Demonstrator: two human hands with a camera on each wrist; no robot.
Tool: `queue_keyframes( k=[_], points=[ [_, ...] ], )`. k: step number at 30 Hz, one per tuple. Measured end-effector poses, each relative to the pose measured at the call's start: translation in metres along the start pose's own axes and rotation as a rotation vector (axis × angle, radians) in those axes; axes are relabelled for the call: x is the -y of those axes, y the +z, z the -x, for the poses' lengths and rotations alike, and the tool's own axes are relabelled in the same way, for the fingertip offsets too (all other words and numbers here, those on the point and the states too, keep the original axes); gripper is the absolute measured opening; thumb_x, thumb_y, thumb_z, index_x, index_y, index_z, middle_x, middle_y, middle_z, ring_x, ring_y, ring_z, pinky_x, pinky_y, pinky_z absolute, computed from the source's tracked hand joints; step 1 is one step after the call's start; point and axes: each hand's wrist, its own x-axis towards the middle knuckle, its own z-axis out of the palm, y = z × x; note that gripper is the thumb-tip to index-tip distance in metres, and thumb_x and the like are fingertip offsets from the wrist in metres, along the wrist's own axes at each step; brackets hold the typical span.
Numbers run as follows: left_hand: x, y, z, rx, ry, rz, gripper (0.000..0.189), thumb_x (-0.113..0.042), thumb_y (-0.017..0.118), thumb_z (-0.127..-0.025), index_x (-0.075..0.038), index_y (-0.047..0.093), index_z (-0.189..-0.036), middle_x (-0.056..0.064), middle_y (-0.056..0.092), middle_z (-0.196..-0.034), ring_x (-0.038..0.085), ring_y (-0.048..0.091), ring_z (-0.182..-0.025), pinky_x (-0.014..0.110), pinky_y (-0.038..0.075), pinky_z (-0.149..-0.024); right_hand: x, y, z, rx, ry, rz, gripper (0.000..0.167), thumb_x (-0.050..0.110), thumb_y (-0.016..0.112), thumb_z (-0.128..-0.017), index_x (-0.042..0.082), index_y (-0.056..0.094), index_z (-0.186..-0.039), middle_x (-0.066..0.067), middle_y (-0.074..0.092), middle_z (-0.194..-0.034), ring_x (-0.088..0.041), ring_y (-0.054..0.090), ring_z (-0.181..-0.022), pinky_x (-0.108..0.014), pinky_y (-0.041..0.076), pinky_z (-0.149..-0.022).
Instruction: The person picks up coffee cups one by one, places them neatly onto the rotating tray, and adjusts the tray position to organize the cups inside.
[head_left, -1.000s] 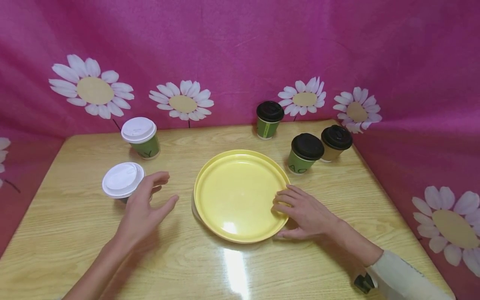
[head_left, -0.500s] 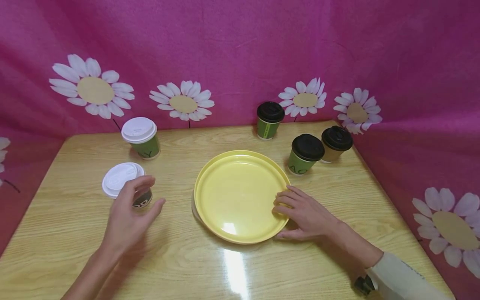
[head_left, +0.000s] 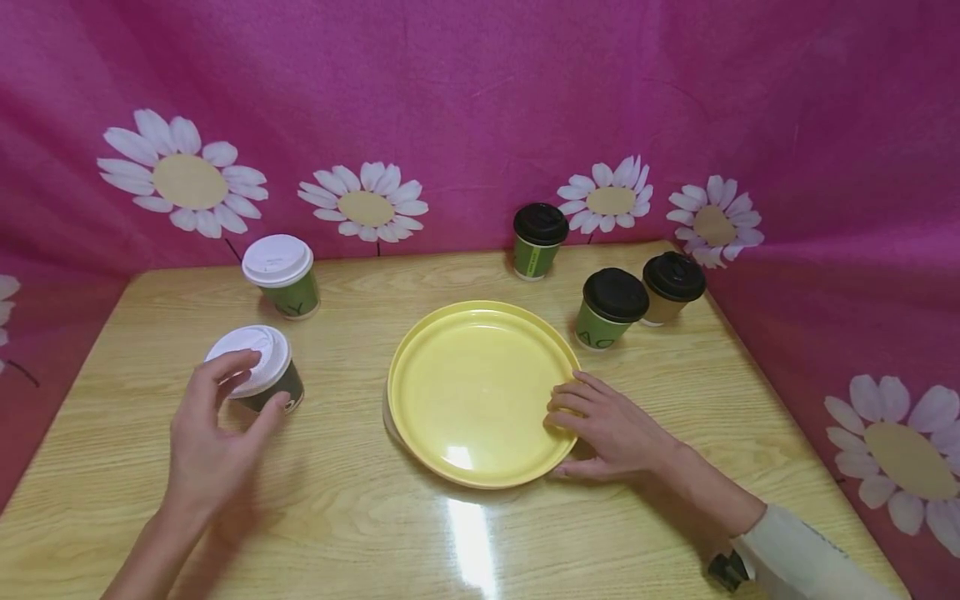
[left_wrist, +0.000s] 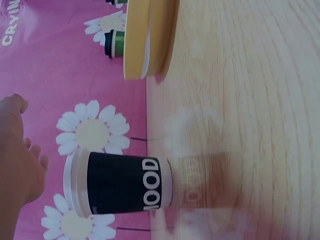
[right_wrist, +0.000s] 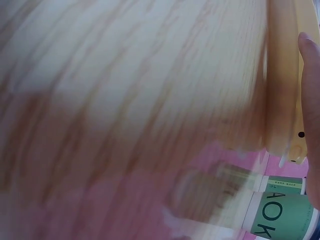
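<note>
Over the white-lidded dark paper coffee cup [head_left: 273, 392] at the left, my left hand [head_left: 213, 437] hovers with thumb and fingers spread apart and nothing between them. In the head view the fingertips overlap the lid; in the left wrist view this cup [left_wrist: 120, 182] stands upright with white lettering, apart from the left hand [left_wrist: 17, 160]. My right hand [head_left: 611, 425] grips the right rim of a round yellow tray [head_left: 480, 383], fingers over the inside edge and thumb at the outer side. The right wrist view shows part of the right hand [right_wrist: 311, 100] against the tray wall [right_wrist: 282, 75].
Behind the dark cup stands a green cup [head_left: 296, 296] with a white lid. Three black-lidded cups stand right of and behind the tray: a green one [head_left: 536, 258], a lettered green one [head_left: 600, 325] and a brown one [head_left: 663, 308]. A pink flowered cloth [head_left: 465, 125] borders the table.
My left hand has moved left and slightly down, from the right side of the dark cup to its near side, over the lid. The right hand and the tray stay put.
</note>
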Motion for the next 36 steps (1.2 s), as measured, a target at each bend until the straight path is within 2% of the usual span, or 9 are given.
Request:
queue_keyframes(
  k=[4, 10, 17, 24, 31, 36],
  points=[
    [0.004, -0.006, 0.0, -0.048, 0.003, 0.042, 0.058, 0.026, 0.068, -0.064, 0.02, 0.051, -0.119, -0.006, 0.057, -0.122, 0.013, 0.054, -0.116, 0.023, 0.042, -0.103, 0.0, 0.001, 0.0, 0.004, 0.006, -0.006, 0.057, 0.067, 0.061, -0.086, 0.016, 0.066, -0.112, -0.002, 0.063, -0.116, -0.029, 0.051, -0.122, -0.05, 0.024, -0.115],
    [0.006, -0.013, 0.0, -0.091, -0.069, 0.042, 0.059, 0.028, 0.066, -0.067, 0.02, 0.049, -0.123, -0.004, 0.057, -0.122, 0.016, 0.053, -0.118, 0.025, 0.043, -0.103, 0.0, 0.001, 0.001, 0.005, 0.012, 0.001, 0.058, 0.067, 0.062, -0.086, 0.016, 0.065, -0.112, -0.002, 0.063, -0.117, -0.028, 0.051, -0.122, -0.05, 0.024, -0.116],
    [0.017, -0.022, 0.004, -0.149, -0.086, 0.073, 0.063, 0.027, 0.066, -0.066, 0.019, 0.048, -0.126, -0.001, 0.056, -0.121, 0.016, 0.052, -0.116, 0.021, 0.043, -0.101, 0.0, 0.001, 0.001, 0.003, 0.004, 0.007, 0.057, 0.067, 0.062, -0.086, 0.016, 0.065, -0.112, -0.001, 0.063, -0.116, -0.028, 0.051, -0.121, -0.05, 0.025, -0.115],
    [0.026, -0.038, 0.011, -0.159, -0.237, -0.017, 0.072, 0.027, 0.067, -0.069, 0.0, 0.049, -0.133, -0.004, 0.053, -0.121, 0.016, 0.052, -0.115, 0.018, 0.044, -0.097, 0.001, 0.001, 0.001, 0.016, 0.01, 0.001, 0.056, 0.066, 0.063, -0.086, 0.016, 0.065, -0.112, 0.0, 0.063, -0.116, -0.027, 0.05, -0.122, -0.049, 0.023, -0.116],
    [0.034, -0.04, 0.016, -0.147, -0.334, 0.038, 0.075, 0.028, 0.065, -0.071, -0.003, 0.045, -0.136, 0.004, 0.051, -0.123, 0.014, 0.05, -0.115, 0.017, 0.043, -0.096, 0.001, 0.001, 0.001, 0.011, 0.008, 0.002, 0.056, 0.066, 0.062, -0.086, 0.016, 0.066, -0.112, -0.001, 0.063, -0.116, -0.028, 0.051, -0.122, -0.049, 0.024, -0.115],
    [0.039, -0.039, 0.019, -0.138, -0.388, 0.059, 0.078, 0.027, 0.065, -0.071, -0.005, 0.042, -0.138, 0.004, 0.049, -0.124, 0.012, 0.05, -0.115, 0.016, 0.043, -0.095, 0.001, 0.002, 0.0, 0.001, 0.002, 0.0, 0.057, 0.066, 0.063, -0.086, 0.015, 0.066, -0.112, -0.001, 0.064, -0.115, -0.028, 0.052, -0.121, -0.05, 0.025, -0.115]
  ],
)
